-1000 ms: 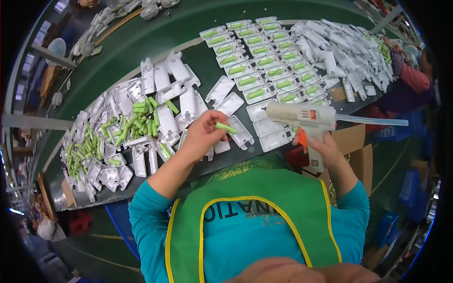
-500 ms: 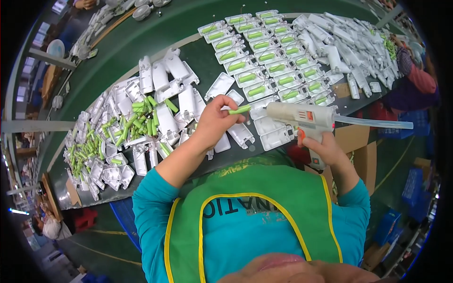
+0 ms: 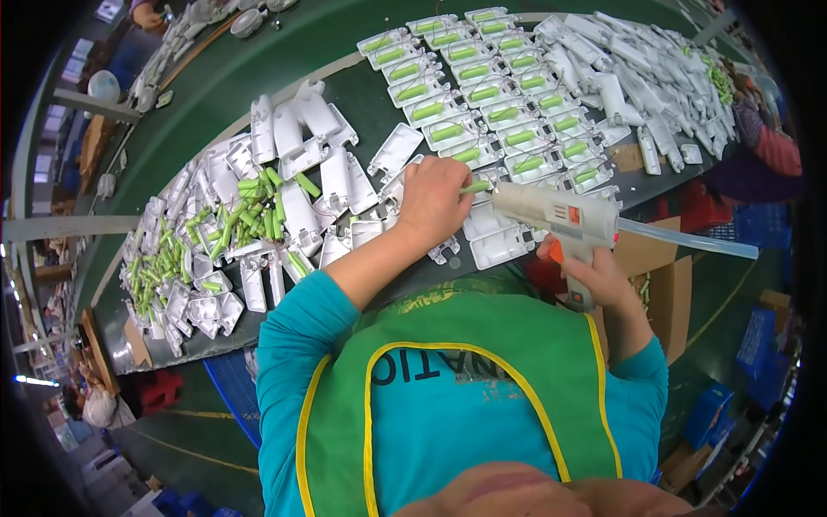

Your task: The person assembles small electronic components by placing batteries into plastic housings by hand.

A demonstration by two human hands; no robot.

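My left hand (image 3: 435,200) is closed on a green cylindrical battery (image 3: 476,186), whose end sticks out past the fingertips over white plastic casings. Gripped in my right hand (image 3: 596,274) is a white hot glue gun (image 3: 551,211) with an orange trigger. Its nozzle points left, close to the battery, and a long translucent glue stick (image 3: 689,238) extends from its back. Beneath the nozzle lies an open white casing (image 3: 501,247). Just beyond my hands, white casings with green batteries (image 3: 484,93) and thin wires stand in rows. My left palm and part of the casings below it are hidden.
Left on the dark table are heaped white casings (image 3: 297,207) and loose green batteries (image 3: 250,211). Another pile of white casings (image 3: 620,73) spreads at the far right, near another person's sleeve (image 3: 775,148). A cardboard box (image 3: 668,293) stands below the table edge at right.
My left hand has moved right and turned palm down, bringing the battery over the casings beside the nozzle. The glue gun has shifted slightly right.
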